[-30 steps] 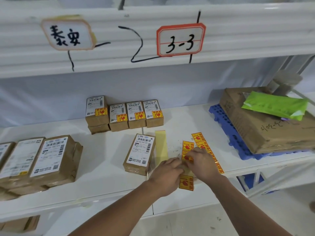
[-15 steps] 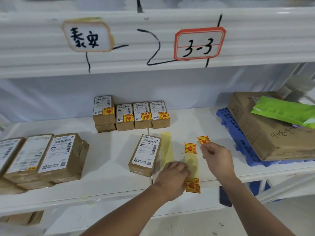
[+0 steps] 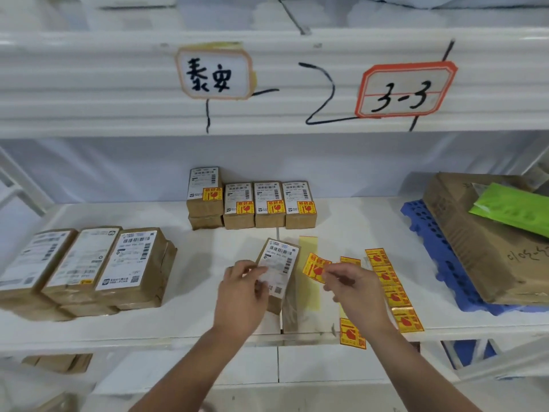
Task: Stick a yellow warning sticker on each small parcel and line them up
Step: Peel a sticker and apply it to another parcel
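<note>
A small brown parcel (image 3: 280,260) with a white shipping label lies on the white shelf (image 3: 89,325), and my left hand (image 3: 242,295) grips its near left side. My right hand (image 3: 353,289) pinches a peeled yellow warning sticker (image 3: 315,267) just right of that parcel. A strip of yellow stickers (image 3: 392,289) lies right of my hand. One more sticker (image 3: 352,334) sits at the shelf's front edge. Several stickered small parcels (image 3: 252,203) stand in a row at the back.
Three larger labelled parcels (image 3: 89,266) lie stacked at the left. A big cardboard box (image 3: 487,251) with a green bag (image 3: 514,208) rests on a blue plastic pallet (image 3: 436,257) at the right. An empty yellow backing strip (image 3: 309,245) lies behind the held parcel.
My right hand lifted a sticker off the sheet and brought it left toward the parcel. My left hand moved from the sticker sheet onto the parcel.
</note>
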